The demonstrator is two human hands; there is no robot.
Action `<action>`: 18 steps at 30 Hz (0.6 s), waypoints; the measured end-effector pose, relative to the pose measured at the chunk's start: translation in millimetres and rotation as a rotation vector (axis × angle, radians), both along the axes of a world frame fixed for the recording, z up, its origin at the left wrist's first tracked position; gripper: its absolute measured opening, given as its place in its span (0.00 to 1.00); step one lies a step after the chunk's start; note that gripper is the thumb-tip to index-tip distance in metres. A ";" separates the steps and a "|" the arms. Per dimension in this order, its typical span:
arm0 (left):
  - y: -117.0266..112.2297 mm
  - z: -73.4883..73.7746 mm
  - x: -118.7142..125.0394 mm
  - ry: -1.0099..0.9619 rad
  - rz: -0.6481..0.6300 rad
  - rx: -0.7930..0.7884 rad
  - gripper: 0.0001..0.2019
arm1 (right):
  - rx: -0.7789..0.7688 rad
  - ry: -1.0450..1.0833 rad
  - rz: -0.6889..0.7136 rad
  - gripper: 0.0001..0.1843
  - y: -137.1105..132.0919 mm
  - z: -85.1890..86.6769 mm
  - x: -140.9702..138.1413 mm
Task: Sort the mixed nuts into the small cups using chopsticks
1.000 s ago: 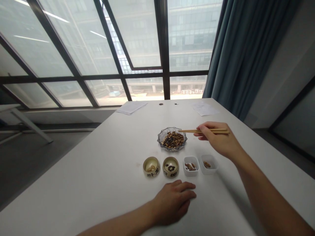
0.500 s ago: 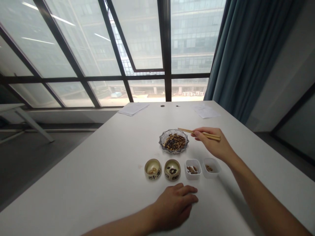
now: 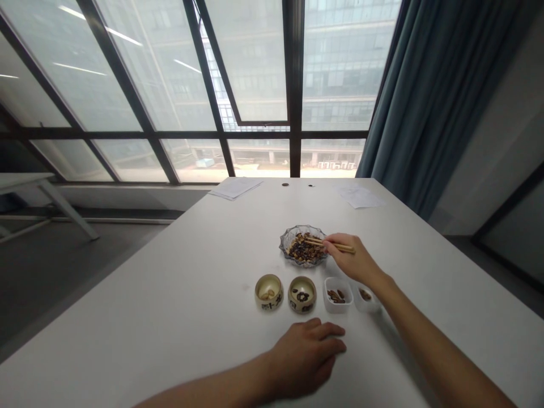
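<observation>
My right hand [image 3: 352,259] is shut on a pair of wooden chopsticks [image 3: 335,246], whose tips reach over a faceted glass dish [image 3: 285,245]. The dish is heaped with dark and tan seeds and nuts [image 3: 304,247]. Below it stand two small lettered ceramic cups [image 3: 269,301] [image 3: 301,303], each holding a little food, and a white square tub [image 3: 338,304] with brown seeds. My wrist partly hides a second white tub [image 3: 366,300]. My left hand [image 3: 304,357] rests on the white table [image 3: 170,306], holding nothing, just below the cups and first tub.
Loose papers [image 3: 236,188] [image 3: 360,197] and two small dark discs [image 3: 285,184] lie at the table's far end. Beyond stand a large metal-framed window [image 3: 293,85] and a teal curtain [image 3: 425,96]. A white table leg [image 3: 68,204] stands at far left.
My right hand has moved left and down, bringing the chopstick tips from the dish's edge to over the seeds. The view has tilted slightly, and my left hand stays on the table.
</observation>
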State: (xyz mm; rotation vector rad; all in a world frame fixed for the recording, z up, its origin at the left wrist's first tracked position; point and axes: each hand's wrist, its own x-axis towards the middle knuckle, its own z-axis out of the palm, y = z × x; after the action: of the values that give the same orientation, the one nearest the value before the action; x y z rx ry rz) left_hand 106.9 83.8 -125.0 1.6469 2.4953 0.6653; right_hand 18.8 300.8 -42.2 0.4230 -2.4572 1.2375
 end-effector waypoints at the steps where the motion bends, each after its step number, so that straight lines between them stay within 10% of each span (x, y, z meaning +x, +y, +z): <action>1: 0.1 -0.1 0.0 0.001 0.000 -0.002 0.15 | 0.024 0.007 0.001 0.15 -1.4 -1.0 -1.0; 18: -0.5 -1.7 0.6 0.010 0.002 -0.012 0.15 | -0.045 -0.068 0.002 0.23 -6.5 -17.3 -11.4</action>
State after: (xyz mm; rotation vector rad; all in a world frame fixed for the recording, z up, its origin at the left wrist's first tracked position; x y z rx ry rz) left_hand 107.5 83.3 -126.7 1.6482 2.5037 0.6430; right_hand 7.4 294.3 -59.5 0.3776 -2.4801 1.3266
